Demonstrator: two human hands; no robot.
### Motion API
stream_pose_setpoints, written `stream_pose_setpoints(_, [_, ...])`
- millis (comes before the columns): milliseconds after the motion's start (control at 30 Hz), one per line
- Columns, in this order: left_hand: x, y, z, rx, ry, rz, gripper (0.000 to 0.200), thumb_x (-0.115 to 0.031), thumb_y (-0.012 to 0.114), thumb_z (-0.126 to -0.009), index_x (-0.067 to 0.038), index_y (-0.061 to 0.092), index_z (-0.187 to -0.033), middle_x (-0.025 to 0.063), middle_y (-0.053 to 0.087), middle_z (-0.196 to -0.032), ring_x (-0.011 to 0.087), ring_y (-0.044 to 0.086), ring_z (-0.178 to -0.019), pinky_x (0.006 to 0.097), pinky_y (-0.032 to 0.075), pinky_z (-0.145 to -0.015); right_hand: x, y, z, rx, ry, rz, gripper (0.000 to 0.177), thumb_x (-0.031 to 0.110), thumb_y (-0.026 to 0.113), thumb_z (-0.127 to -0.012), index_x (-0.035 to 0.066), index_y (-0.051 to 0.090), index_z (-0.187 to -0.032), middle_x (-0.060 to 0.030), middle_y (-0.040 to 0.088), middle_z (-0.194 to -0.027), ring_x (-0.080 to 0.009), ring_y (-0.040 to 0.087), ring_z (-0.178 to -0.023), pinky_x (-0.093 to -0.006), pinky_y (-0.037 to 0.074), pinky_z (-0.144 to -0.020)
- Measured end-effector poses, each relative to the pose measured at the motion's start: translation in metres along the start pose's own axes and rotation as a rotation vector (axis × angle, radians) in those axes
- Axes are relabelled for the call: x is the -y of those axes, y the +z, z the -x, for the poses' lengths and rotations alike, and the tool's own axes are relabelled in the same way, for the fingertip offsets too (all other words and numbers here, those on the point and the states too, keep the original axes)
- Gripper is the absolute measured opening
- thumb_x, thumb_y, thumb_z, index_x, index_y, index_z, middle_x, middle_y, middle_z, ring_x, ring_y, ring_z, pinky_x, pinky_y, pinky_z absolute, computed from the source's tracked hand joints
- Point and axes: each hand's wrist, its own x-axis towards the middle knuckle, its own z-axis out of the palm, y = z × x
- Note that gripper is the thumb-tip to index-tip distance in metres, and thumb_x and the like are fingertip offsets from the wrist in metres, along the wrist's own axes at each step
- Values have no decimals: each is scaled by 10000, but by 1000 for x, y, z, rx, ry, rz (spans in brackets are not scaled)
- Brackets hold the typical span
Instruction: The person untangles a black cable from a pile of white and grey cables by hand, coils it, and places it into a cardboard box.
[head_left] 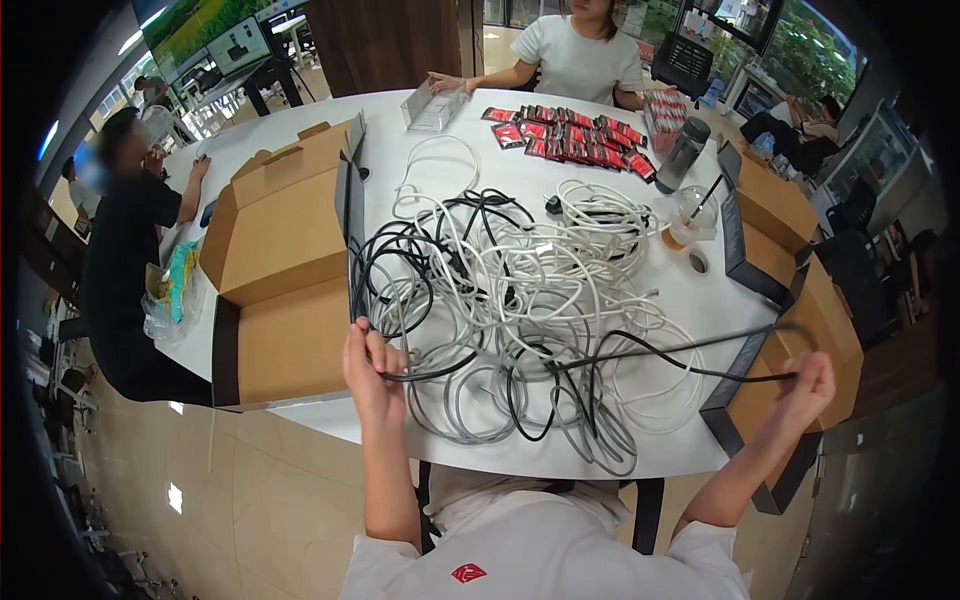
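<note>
my view is bright and mostly even, with daylight in the windows (815,50) and white glare spots on the tiled floor (270,500). fisheye distortion bends the edges into black corners; my right hand (808,392) and its black cable (700,345) blur.

So the white table (310,415) has a big tangle of black, white and gray cables (540,270) sprawled over the middle. Open cardboard box (290,240) on the left, rows of red packets (570,135) up top, plus a dark bottle (684,155) and a plastic cup (692,212) just beside it.
</note>
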Motion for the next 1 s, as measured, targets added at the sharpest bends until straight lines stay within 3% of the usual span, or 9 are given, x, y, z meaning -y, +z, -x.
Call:
stream_pose_setpoints(300, [-14, -7, 3, 119, 51, -461, 444, -196, 501, -973, -44, 371, -1369, 26, 510, -854, 53, 399, -519, 189, 320, -450, -3, 18, -24, 18, 193, -381, 264, 250, 511, -980, 84, 426, -794, 16, 365, -692, -75, 341, -560, -224, 298, -484])
stream_pose_setpoints(400, [1, 2, 12, 63, 528, -1002, 540, -129, 581, -911, -27, 349, -1387, 91, 510, -1063, 117, 481, -712, 218, 401, -585, 2, 33, -23, 85, 183, -398, 311, 303, 509, -978, 74, 420, -788, 13, 371, -690, -74, 360, -560, -218, 321, -485])
stream_pose_setpoints(433, [-7, 18, 25, 15, 636, -1353, 606, -100, 639, -853, -5, 358, -1382, 146, 454, -1233, 220, 496, -979, 319, 429, -823, 9, 43, -21, 110, 151, -327, 378, 362, 519, -966, 75, 413, -744, 15, 384, -656, -69, 374, -543, -214, 324, -477])
stream_pose_setpoints(533, [-13, 43, 44, 169, 911, -1438, 595, -128, 642, -846, 15, 384, -1363, 183, 447, -1283, 304, 470, -1123, 408, 357, -977, 17, 63, -12, 180, 121, -182, 456, 427, 543, -941, 66, 455, -677, 17, 435, -596, -49, 381, -502, -204, 279, -449])
stream_pose_setpoints(633, [-19, 72, 63, 831, 526, -947, 834, -300, 754, -752, 17, 333, -1399, 210, 414, -1379, 343, 388, -1292, 419, 284, -1075, 26, 86, -3, 395, 49, -192, 441, 411, 601, -913, 34, 530, -696, 24, 464, -603, -30, 368, -508, -202, 241, -440])
stream_pose_setpoints(800, [7, 127, 76, 1096, 231, -653, 1073, -291, 825, -687, -33, 151, -1480, 205, 378, -1425, 320, 389, -1320, 425, 306, -1073, 51, 135, 14, 735, -126, -258, 296, 282, 729, -831, 37, 633, -696, 24, 467, -565, -43, 333, -475, -237, 206, -429])
stream_pose_setpoints(933, [15, 130, 61, 1117, -433, -403, 796, -232, 714, -821, 1, 265, -1436, 239, 547, -1252, 255, 643, -969, 292, 499, -785, 41, 149, 24, 730, 70, -362, 285, 261, 731, -827, 28, 612, -713, 5, 460, -605, -60, 360, -501, -238, 243, -453])
stream_pose_setpoints(967, [19, 129, 62, 1085, -330, -361, 526, -276, 557, -940, 17, 402, -1349, 161, 669, -899, 110, 595, -568, 188, 429, -522, 36, 150, 25, 746, 111, -383, 282, 253, 729, -829, 26, 606, -715, -2, 461, -616, -65, 372, -511, -238, 254, -461])
stream_pose_setpoints(1000, [19, 123, 57, 1075, -294, -313, 490, -301, 511, -962, 15, 428, -1328, 124, 647, -825, 83, 538, -529, 183, 389, -500, 30, 150, 24, 782, 73, -333, 271, 237, 729, -825, 24, 601, -718, -9, 467, -630, -79, 393, -530, -244, 275, -476])
